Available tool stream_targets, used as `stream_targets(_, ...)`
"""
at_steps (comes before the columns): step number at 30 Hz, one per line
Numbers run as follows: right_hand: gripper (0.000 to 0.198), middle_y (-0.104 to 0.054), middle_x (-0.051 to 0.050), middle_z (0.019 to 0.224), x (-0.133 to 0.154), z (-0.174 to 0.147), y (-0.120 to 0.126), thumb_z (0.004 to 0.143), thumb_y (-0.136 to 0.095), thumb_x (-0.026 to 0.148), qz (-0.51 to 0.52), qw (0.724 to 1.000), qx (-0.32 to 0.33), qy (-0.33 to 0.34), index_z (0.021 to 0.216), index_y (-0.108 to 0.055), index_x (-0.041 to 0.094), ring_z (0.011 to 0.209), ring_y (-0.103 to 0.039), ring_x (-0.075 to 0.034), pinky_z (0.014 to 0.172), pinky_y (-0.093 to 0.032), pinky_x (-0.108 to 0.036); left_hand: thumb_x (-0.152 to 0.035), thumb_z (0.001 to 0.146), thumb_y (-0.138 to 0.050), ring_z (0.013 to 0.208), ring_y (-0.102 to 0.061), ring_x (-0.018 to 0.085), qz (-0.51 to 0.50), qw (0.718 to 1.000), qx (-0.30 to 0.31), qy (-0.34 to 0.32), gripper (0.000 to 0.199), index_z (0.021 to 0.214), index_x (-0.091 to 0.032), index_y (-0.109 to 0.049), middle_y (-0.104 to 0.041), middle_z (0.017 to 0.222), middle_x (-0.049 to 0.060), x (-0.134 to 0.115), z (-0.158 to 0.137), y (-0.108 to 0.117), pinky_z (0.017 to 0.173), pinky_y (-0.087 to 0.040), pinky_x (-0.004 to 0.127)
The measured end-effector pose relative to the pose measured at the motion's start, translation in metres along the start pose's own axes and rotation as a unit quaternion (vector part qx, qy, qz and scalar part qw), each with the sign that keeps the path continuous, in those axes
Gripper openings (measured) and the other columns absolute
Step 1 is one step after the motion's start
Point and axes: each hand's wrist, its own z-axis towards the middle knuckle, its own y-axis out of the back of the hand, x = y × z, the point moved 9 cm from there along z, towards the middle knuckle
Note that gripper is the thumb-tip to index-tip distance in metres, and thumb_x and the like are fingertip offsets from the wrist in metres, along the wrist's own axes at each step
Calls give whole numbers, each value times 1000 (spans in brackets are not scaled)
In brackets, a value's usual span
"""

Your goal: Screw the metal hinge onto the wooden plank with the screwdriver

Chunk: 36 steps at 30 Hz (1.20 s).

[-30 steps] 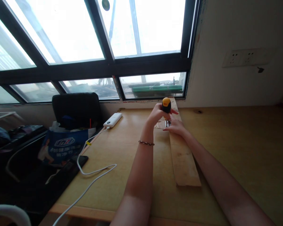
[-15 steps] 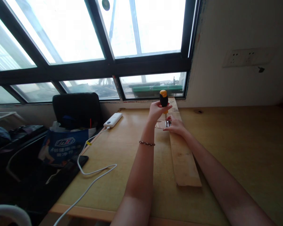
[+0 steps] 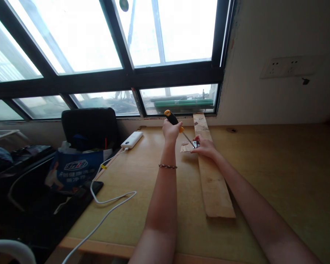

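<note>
Head view: left hand [image 3: 170, 131] grips screwdriver [image 3: 175, 120]; right hand [image 3: 205, 147] seemingly pinches metal piece [image 3: 194, 144] on plank [image 3: 213, 179].

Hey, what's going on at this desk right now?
A person sits at a wooden desk by a window. Their left hand grips a screwdriver with a black and orange handle, tilted so its tip points at a small metal fitting on a long wooden plank. Their right hand steadies that fitting. A white power bank with a cable lies to the left.

Bare desk [image 3: 277, 172] rt of plank [image 3: 213, 183]
</note>
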Motion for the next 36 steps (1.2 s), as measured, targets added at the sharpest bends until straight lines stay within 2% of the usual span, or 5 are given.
stream_targets(9, 63, -65, 0, 89, -1, 1, 1, 47, -76, 52, 0, 1000, 10, -1, 99, -54, 24, 76, -60, -19, 62, -41, -28, -1, 48, -60, 72, -64, 21, -192, 959, 202, 52, 34, 78, -13, -49, -63, 69, 5, -29, -29, -35, 74, -49, 39)
stream_targets(14, 63, -65, -1, 90, -1, 1, 0, 47, -76, 52, 5, 1000, 11, 1, 98, -53, 24, 75, -60, -19, 62, -41, -27, -2, 48, -60, 78, -64, 22, -187, 942, 278, 32, 29, 74, -11, -53, -64, 75, 7, -45, -44, -46, 74, -49, 36)
stream_targets(21, 66, -64, -1, 84, 0, 2, -1, 45, -76, 55, -24, 1000, 17, -1, 98, -52, 24, 75, -60, -22, 59, -39, -27, -7, 50, -68, 84, -63, 22, -164, 894, 415, -49, 35, 83, -11, -58, -66, 77, 6, -82, -83, -62, 79, -48, 36)
stream_targets(27, 67, -65, -1, 87, 0, 1, -2, 46, -75, 55, -39, 999, 21, 6, 101, -52, 24, 75, -61, -22, 59, -40, -27, -9, 52, -69, 81, -63, 20, -148, 925, 341, -78, 33, 83, -11, -59, -66, 77, 6, -100, -80, -45, 78, -49, 35)
stream_targets(36, 71, -65, -4, 99, 10, -2, -3, 50, -75, 53, -60, 997, 35, 33, 109, -49, 25, 85, -62, -24, 64, -43, -28, -19, 53, -73, 78, -63, 17, -176, 976, 78, -99, 35, 83, -15, -56, -66, 77, 3, -92, -50, 12, 69, -49, 26)
